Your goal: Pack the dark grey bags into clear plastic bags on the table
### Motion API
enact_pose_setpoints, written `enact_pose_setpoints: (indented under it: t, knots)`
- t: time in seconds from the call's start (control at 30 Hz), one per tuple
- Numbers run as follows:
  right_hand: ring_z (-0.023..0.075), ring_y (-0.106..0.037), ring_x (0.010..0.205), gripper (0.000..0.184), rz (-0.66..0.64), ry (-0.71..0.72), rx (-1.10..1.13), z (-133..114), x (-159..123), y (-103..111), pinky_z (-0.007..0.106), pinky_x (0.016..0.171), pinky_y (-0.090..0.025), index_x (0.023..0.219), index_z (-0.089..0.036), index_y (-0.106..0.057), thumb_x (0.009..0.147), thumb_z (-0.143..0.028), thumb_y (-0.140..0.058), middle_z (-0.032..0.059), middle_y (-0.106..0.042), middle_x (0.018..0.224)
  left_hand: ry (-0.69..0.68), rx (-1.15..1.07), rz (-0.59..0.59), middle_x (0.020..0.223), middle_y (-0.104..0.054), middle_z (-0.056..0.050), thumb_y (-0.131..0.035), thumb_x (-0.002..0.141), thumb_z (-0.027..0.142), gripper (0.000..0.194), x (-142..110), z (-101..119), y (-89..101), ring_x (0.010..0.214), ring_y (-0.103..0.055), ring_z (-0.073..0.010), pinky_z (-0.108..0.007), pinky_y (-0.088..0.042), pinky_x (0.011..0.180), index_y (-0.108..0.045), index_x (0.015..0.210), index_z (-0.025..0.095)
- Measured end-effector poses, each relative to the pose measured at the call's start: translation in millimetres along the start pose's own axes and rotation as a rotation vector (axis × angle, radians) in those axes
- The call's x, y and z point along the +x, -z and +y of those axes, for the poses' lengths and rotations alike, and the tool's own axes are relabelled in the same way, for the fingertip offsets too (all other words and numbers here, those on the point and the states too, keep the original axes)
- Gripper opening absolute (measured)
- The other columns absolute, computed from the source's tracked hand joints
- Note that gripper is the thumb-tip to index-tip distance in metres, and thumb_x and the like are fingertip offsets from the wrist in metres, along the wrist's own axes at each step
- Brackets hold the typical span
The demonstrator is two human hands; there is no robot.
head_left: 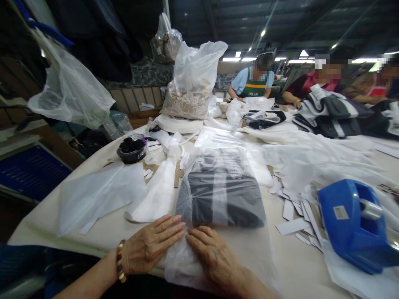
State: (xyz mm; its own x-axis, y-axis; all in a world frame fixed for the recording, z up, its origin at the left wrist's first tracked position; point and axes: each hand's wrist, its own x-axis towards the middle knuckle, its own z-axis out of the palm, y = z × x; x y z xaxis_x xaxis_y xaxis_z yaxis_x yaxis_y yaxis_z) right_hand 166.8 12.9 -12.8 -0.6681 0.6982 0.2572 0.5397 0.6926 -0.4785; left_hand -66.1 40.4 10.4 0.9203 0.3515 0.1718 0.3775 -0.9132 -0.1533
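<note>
A folded black garment [202,195] with a pale strip [220,191] down its middle lies inside a clear plastic bag [249,253] in front of me. My left hand [152,243] is at the bag's left edge, palm down with fingers stretched out, a beaded bracelet at the wrist. Flat on the bag's near end, just below the garment, rests my right hand [213,253]. Its fingers are extended and slightly bent. The fingertips of both hands almost meet. Neither hand grips anything that I can see.
At right stands a blue tape dispenser [346,224] beside scattered white paper strips [293,226]. White sheets [102,195] and a black bowl [131,154] lie left. A large filled bag [190,95] stands behind. Several people work across the table, near dark garments [333,112].
</note>
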Motion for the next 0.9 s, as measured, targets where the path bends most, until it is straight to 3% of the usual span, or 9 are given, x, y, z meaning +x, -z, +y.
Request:
enact_pose_setpoints:
  t: [0.17, 0.27, 0.33, 0.43, 0.53, 0.63, 0.7, 0.8, 0.9]
  knots:
    - [0.0121, -0.047, 0.113, 0.043, 0.154, 0.071, -0.097, 6.8, -33.6, 42.5, 0.025, 0.097, -0.041, 0.121, -0.014, -0.049, 0.08, -0.006, -0.035, 0.0047, -0.058, 0.119, 0.104, -0.102, 0.06, 0.134, -0.046, -0.002, -0.04, 0.079, 0.017, 0.054, -4.0, 3.4, -4.4, 0.128, -0.035, -0.0247, -0.041, -0.034, 0.105, -0.038, 0.133, 0.021]
    - [0.0139, -0.044, 0.117, 0.046, 0.326, 0.04, -0.4, 29.6, -81.4, 78.9, 0.027, 0.096, -0.039, 0.12, -0.015, -0.05, 0.08, 0.0, -0.034, 0.0063, -0.059, 0.118, 0.106, -0.129, 0.075, 0.133, -0.048, -0.003, -0.041, 0.084, 0.031, 0.05, -4.4, 1.5, -7.7, 0.127, -0.036, -0.0253, -0.042, -0.031, 0.107, -0.038, 0.133, 0.02]
    - [0.0171, -0.04, 0.122, 0.053, 0.317, 0.013, -0.606, 50.4, -112.3, 95.9, 0.033, 0.099, -0.035, 0.124, -0.018, -0.049, 0.079, 0.005, -0.032, 0.0077, -0.055, 0.122, 0.048, -0.064, 0.049, 0.133, -0.047, -0.003, -0.043, 0.084, 0.024, 0.049, -4.1, -3.4, -8.9, 0.128, -0.034, -0.0237, -0.039, -0.031, 0.107, -0.039, 0.132, 0.017]
    - [0.0199, -0.035, 0.127, 0.052, 0.152, 0.091, -0.776, 75.7, -137.5, 105.4, 0.04, 0.107, -0.025, 0.127, -0.02, -0.047, 0.083, 0.001, -0.031, 0.0059, -0.051, 0.129, -0.057, 0.017, 0.055, 0.132, -0.048, -0.002, -0.043, 0.081, 0.009, 0.048, -4.3, -12.4, -8.7, 0.129, -0.032, -0.023, -0.037, -0.031, 0.107, -0.043, 0.129, 0.014]
    - [0.0206, -0.033, 0.128, 0.043, 0.016, 0.256, -0.826, 83.9, -134.7, 103.9, 0.044, 0.112, -0.012, 0.128, -0.022, -0.046, 0.091, -0.011, -0.029, 0.0015, -0.047, 0.133, -0.091, 0.028, 0.051, 0.133, -0.048, -0.003, -0.034, 0.084, 0.003, 0.047, -4.2, -17.2, -5.3, 0.129, -0.032, -0.0222, -0.036, -0.031, 0.107, -0.043, 0.129, 0.014]
    - [0.0199, -0.034, 0.128, 0.041, -0.049, 0.378, -0.813, 81.9, -119.6, 103.0, 0.045, 0.113, -0.007, 0.129, -0.022, -0.045, 0.093, -0.016, -0.027, -0.001, -0.045, 0.136, -0.069, 0.045, 0.054, 0.131, -0.05, -0.003, -0.027, 0.085, 0.0, 0.049, -1.1, -15.4, -2.4, 0.127, -0.034, -0.0194, -0.034, -0.031, 0.106, -0.043, 0.128, 0.015]
    - [0.0189, -0.035, 0.127, 0.041, -0.073, 0.423, -0.795, 80.6, -110.7, 103.8, 0.042, 0.112, -0.012, 0.13, -0.021, -0.044, 0.092, -0.017, -0.028, -0.0011, -0.044, 0.137, -0.056, 0.056, 0.087, 0.129, -0.052, -0.004, -0.029, 0.084, 0.001, 0.049, 2.9, -10.8, -4.3, 0.126, -0.036, -0.0197, -0.035, -0.032, 0.106, -0.044, 0.128, 0.016]
    - [0.0177, -0.042, 0.121, 0.041, -0.109, 0.433, -0.727, 80.4, -102.3, 103.6, 0.035, 0.104, -0.032, 0.131, -0.019, -0.043, 0.092, -0.019, -0.031, -0.0002, -0.046, 0.134, 0.006, 0.055, 0.172, 0.124, -0.055, -0.005, -0.031, 0.082, 0.004, 0.049, 8.8, -1.7, -13.7, 0.123, -0.04, -0.0209, -0.039, -0.028, 0.106, -0.047, 0.126, 0.019]
    - [0.0178, -0.051, 0.112, 0.039, -0.145, 0.361, -0.476, 79.1, -97.7, 100.4, 0.031, 0.096, -0.041, 0.126, -0.016, -0.048, 0.092, -0.024, -0.032, 0.0042, -0.056, 0.124, 0.062, 0.008, 0.256, 0.116, -0.061, -0.004, -0.031, 0.084, 0.006, 0.045, 12.2, 4.9, -22.7, 0.117, -0.045, -0.0199, -0.041, -0.025, 0.107, -0.054, 0.119, 0.021]
